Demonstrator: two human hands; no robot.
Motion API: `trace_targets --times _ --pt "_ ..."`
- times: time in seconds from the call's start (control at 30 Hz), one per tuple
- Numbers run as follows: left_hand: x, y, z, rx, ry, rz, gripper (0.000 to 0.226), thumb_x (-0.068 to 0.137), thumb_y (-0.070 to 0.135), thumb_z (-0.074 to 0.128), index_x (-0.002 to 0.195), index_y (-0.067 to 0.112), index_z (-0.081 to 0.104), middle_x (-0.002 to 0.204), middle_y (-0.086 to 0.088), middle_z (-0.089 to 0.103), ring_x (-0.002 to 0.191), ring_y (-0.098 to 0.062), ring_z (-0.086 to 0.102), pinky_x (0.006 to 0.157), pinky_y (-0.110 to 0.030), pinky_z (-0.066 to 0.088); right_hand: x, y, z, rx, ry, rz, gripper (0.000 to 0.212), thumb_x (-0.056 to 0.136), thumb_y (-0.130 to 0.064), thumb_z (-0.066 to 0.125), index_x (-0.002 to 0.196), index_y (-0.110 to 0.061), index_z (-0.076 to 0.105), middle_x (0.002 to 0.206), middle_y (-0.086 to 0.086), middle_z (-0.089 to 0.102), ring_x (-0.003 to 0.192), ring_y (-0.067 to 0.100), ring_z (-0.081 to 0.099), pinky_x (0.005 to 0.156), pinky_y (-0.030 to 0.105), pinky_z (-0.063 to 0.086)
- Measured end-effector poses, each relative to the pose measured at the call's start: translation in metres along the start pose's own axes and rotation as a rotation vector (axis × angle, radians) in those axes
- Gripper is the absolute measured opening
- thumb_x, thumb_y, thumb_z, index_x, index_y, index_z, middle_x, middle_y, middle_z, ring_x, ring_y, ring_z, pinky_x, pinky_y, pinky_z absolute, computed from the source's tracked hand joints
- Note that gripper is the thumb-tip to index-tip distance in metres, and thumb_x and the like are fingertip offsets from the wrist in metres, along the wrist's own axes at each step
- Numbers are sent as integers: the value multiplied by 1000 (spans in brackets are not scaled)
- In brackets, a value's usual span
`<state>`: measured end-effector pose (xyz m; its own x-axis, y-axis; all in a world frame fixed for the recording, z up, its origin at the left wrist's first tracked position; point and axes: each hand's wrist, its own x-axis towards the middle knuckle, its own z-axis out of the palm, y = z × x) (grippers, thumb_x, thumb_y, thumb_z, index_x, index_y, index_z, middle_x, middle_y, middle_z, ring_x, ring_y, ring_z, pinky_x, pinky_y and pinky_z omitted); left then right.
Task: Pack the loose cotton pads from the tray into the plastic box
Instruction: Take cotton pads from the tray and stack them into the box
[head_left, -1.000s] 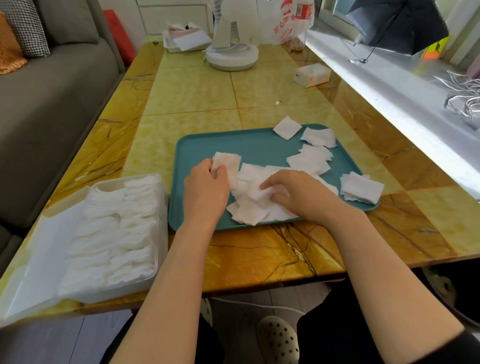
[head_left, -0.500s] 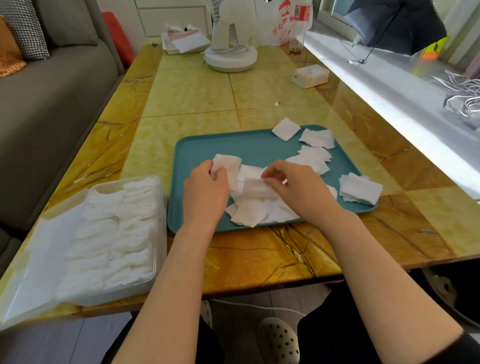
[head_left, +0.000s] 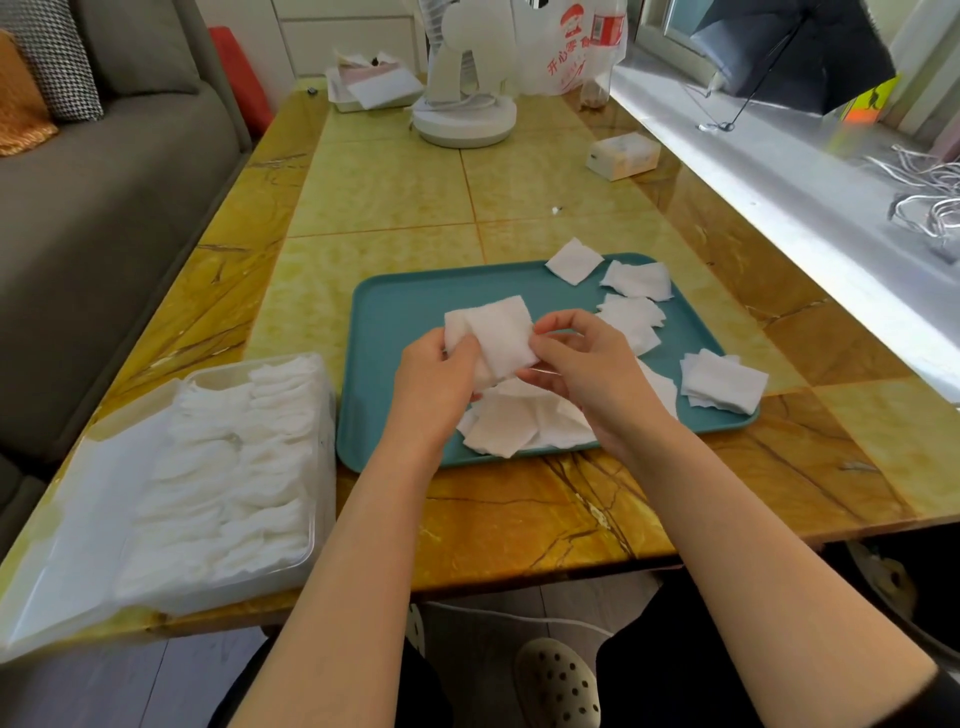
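A teal tray (head_left: 410, 312) lies on the yellow marble table with several loose white cotton pads (head_left: 634, 312) scattered over its right half and near edge. Above the tray's middle, my left hand (head_left: 431, 384) and my right hand (head_left: 582, 364) both grip a small stack of pads (head_left: 498, 332), held tilted between the fingertips. More pads (head_left: 509, 426) lie under my hands. A separate pile (head_left: 722, 382) rests on the tray's right rim. The clear plastic box (head_left: 322, 467) stands at the left, packed with rows of pads, its lid open toward the table edge.
A white fan base (head_left: 465, 122), a plastic bag (head_left: 566, 47) and a paper tray (head_left: 374, 88) stand at the table's far end. A small white carton (head_left: 623, 155) sits far right. A grey sofa (head_left: 104, 208) runs along the left, a window sill (head_left: 779, 208) along the right.
Both hands rose from the tray's pile. The right hand brought a pad to the left hand's pad, and now both hold the small stack together above the tray.
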<state>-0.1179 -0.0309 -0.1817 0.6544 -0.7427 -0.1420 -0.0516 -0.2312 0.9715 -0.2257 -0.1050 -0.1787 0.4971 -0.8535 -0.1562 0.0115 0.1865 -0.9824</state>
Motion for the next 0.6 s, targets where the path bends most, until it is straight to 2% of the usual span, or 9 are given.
trace_targets --times 0.13,0.2,0.3,0.37,0.43,0.5,0.6 --pt "1 0 0 -11 -2 12 21 98 15 43 108 18 62 106 -6 67 98 -23 65 68 -25 55 -1 1 2 -101 -23 5 20 94 -2 50 100 -9 68 103 7 65 80 11 66 66 17 56" --pt "0 1 0 -13 -6 17 22 98 15 41 106 20 61 106 -6 67 98 -23 65 69 -26 54 -1 1 4 -115 -15 -12 18 93 -10 55 103 -7 70 101 6 68 86 13 67 66 17 56" --pt "-2 2 0 -8 -6 34 22 99 15 40 94 26 59 105 -5 66 98 -24 64 71 -30 54 -2 0 3 -161 91 -141 12 87 -16 66 97 -12 71 88 -1 71 77 1 66 63 14 53" --pt "-3 1 0 0 -8 40 26 99 15 40 86 30 57 104 -4 66 98 -24 64 74 -32 54 -2 -4 0 -84 127 -177 10 85 -13 69 94 -16 69 81 -6 70 69 -3 63 62 12 50" --pt "-3 1 0 3 -22 40 25 99 16 39 91 27 61 104 -4 67 98 -23 65 75 -32 54 -2 -9 0 140 46 -96 18 84 -12 69 100 -16 63 74 -6 68 65 0 62 63 13 50" --pt "-3 2 1 5 -45 42 23 99 20 42 104 18 64 105 -5 69 97 -23 66 74 -31 54 -3 -11 2 288 -59 -16 28 84 -10 67 109 -16 55 75 -2 68 64 5 63 61 14 51" --pt "-4 6 2 -32 -80 47 22 97 22 50 110 13 65 102 -7 71 93 -21 68 72 -28 53 -5 -7 8 179 -91 -2 34 84 -7 67 111 -14 49 88 7 68 69 9 67 64 18 55"
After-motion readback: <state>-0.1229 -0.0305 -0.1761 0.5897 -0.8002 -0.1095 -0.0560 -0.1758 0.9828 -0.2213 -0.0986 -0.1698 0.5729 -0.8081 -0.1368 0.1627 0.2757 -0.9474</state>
